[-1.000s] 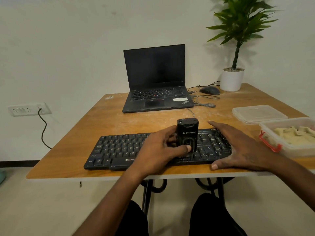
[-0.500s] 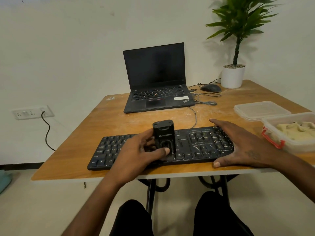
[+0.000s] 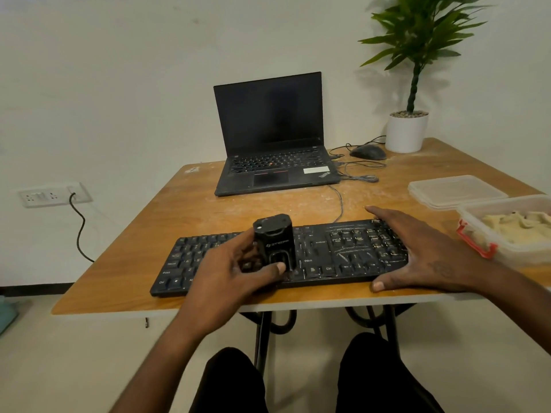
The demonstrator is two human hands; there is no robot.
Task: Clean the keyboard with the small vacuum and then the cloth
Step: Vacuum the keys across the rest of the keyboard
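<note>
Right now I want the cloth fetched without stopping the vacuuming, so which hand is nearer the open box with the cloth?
Right. The right hand rests on the keyboard's end beside the box; the left hand holds the vacuum mid-keyboard.

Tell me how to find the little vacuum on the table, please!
Look at the wooden table, then at the long black keyboard along its near edge. Near the middle of the keys stands the small vacuum, gripped by the left hand. It is the only stubby black block that stands upright on the keyboard.
</note>
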